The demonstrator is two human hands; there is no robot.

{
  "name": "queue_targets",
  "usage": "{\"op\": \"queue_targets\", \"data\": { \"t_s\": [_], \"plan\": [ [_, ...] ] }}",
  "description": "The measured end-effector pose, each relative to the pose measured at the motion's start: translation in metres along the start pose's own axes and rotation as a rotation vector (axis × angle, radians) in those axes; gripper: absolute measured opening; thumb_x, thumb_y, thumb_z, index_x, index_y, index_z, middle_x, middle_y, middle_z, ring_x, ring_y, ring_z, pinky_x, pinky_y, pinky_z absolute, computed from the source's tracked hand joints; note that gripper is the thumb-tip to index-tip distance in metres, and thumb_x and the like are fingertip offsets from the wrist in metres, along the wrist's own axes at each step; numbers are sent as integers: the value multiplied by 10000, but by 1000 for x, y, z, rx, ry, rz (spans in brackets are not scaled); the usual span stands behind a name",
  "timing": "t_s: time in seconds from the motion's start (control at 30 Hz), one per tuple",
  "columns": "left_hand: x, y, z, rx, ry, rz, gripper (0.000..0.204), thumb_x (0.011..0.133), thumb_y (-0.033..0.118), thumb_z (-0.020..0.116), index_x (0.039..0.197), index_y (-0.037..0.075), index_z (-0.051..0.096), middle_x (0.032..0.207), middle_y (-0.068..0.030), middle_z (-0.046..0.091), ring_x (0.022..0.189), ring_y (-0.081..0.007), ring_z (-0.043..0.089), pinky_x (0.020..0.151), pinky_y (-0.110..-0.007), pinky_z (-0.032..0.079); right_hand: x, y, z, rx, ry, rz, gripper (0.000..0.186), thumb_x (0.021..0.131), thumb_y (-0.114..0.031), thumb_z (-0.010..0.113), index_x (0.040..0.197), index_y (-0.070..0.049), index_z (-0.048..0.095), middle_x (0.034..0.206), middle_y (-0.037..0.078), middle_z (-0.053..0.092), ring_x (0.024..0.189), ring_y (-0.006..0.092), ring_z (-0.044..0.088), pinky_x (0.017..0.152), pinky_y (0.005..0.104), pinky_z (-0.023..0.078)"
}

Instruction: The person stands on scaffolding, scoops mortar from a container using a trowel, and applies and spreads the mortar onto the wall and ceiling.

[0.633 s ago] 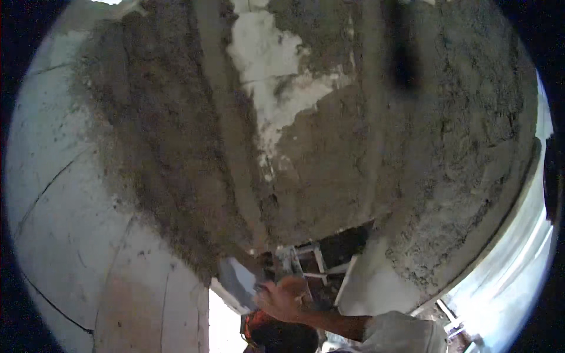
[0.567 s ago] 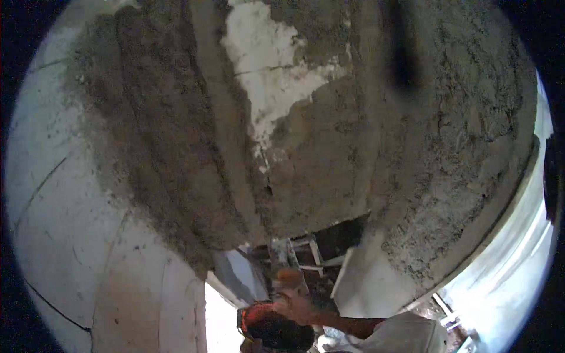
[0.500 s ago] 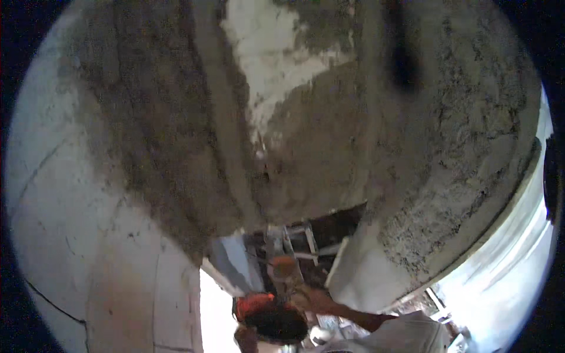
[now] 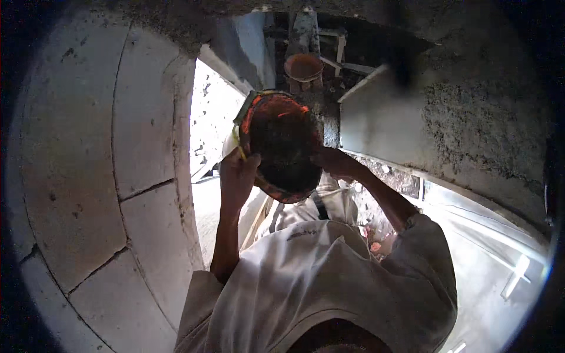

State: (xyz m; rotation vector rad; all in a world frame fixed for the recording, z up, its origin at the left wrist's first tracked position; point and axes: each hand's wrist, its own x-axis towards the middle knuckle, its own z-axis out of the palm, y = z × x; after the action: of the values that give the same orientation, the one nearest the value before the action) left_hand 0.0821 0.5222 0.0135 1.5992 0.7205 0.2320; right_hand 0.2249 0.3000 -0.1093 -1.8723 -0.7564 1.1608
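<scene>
Both my hands grip a round, basin-like container, tilted so its dark inside faces up at me. Its inner rim shows orange-red, and a yellow-green patch is on its left outer side. My left hand is closed on the lower left edge, thumb on the rim. On the right edge, my right hand is closed too, its fingertips partly hidden. Beyond the container, a smaller orange-brown bowl rests on a narrow, stained plank. What coats the container's inside is too dark to make out.
A wall of large pale blocks rises at my left, beside a bright opening. Rough grey plaster covers the surface at the right. Below it lie rubble and a pale sheet.
My view has tipped down from the plastered wall, so the container, hands and smaller bowl appear higher in the picture. My arms and shirt show more fully. The container stays in my hands.
</scene>
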Motion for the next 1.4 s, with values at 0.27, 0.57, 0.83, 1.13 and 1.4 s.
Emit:
{"op": "queue_targets", "data": {
  "t_s": [0.27, 0.57, 0.83, 1.13, 1.4],
  "plan": [
    [-10, 15, -3, 263, -67, -55, 84, 825, 62, 565, 846, 6, 624, 690, -2, 587, 578, -81, 510, 537, -247, 435, -1, -47, 0, 493, -411, 266, 362, 918, -419, 490, 1038, -79, 531, 638, 14, 477, 463, 114, 405, 407, 268, 347],
    [4, 15, 5, -71, -69, -51, 111, 858, 111, 554, 801, 15, 546, 571, 0, 500, 496, -82, 527, 450, -243, 433, -24, -34, 2, 913, -470, 407, 474, 896, -546, 436, 1113, -132, 509, 670, 12, 458, 478, 97, 376, 430, 232, 333],
    [4, 1, 4, 292, 63, 1, 324, 794, 301, 634, 695, -6, 595, 576, -139, 553, 529, -249, 543, 512, -400, 395, -39, 4, 15, 781, -255, 141, 463, 929, -526, 386, 1125, -148, 568, 786, -15, 545, 576, 84, 471, 478, 222, 419],
    [33, -50, 0, -92, -4, 39, 112, 722, 118, 609, 725, 8, 586, 591, -52, 564, 551, -160, 533, 518, -351, 419, -187, -282, -112, 628, 658, -553, 564, 884, -500, 457, 1185, -23, 466, 712, 55, 531, 473, 129, 482, 388, 259, 400],
    [88, -166, -5, 681, 36, 335, 150, 780, 186, 578, 851, 57, 604, 695, -110, 600, 644, -255, 580, 600, -397, 460, -311, -512, -249, -1015, 2417, -1508, 352, 915, -254, 510, 1182, -30, 461, 709, 47, 534, 491, 98, 473, 448, 277, 407]
  ]
}}
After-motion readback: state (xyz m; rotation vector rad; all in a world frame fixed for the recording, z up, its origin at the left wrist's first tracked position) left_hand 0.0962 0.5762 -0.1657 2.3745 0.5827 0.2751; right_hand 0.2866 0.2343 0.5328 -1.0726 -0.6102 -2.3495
